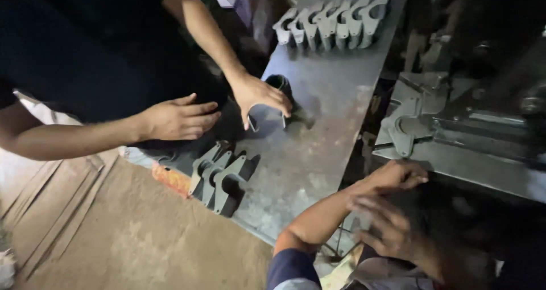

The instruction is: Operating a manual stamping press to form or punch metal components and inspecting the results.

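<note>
Left fingers: my left hand (398,176) lay at the dark gap between bench and machine, fingers curled in. I could not tell whether they closed on anything.
Right fingers: my right hand (387,228) hung just below the left, blurred, fingers spread and loose, seemingly empty.
Nearest piece: a flat grey bracket (401,132) rested on the machine plate (472,162), near my left hand but not touching it.
Step in hand: as I judged it, both hands were between holds at the machine's edge, with no part held.
Next move calls for: any reach to that bracket would need the left fingers opened and brought up over the plate's lip, kept off the cut edges.
Bench: a worn steel bench (318,153), dull and scuffed, with pale rubbed patches.
Stack: a leaning stack of brackets (222,179) stood on edge at the bench's near corner. They were dark sheet metal, forked in outline.
Row: a row of lighter brackets (330,19) stood at the far end.
Co-worker: another person's hand (260,93) gripped a bent U-shaped strip (267,118) on the bench, and that person's other hand (179,119) hovered flat beside it.
Floor: the bare brown floor (142,239) was dusty.
</note>
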